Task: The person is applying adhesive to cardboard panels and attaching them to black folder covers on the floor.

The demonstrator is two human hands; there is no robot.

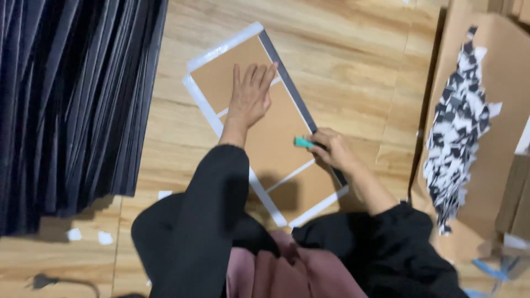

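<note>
A brown cardboard panel (276,143) with white tape borders and a dark strip along its right edge lies tilted on the wooden floor. My left hand (251,96) presses flat on the panel's upper part, fingers spread. My right hand (331,149) grips a small teal tool (303,143) at the panel's right edge, beside the dark strip (292,88). Both arms wear black sleeves.
A large stack of dark sheets (72,105) leans at the left. At the right, a pile of black and white paper scraps (458,127) lies on cardboard (508,83). Small white scraps (88,236) dot the wooden floor (359,55).
</note>
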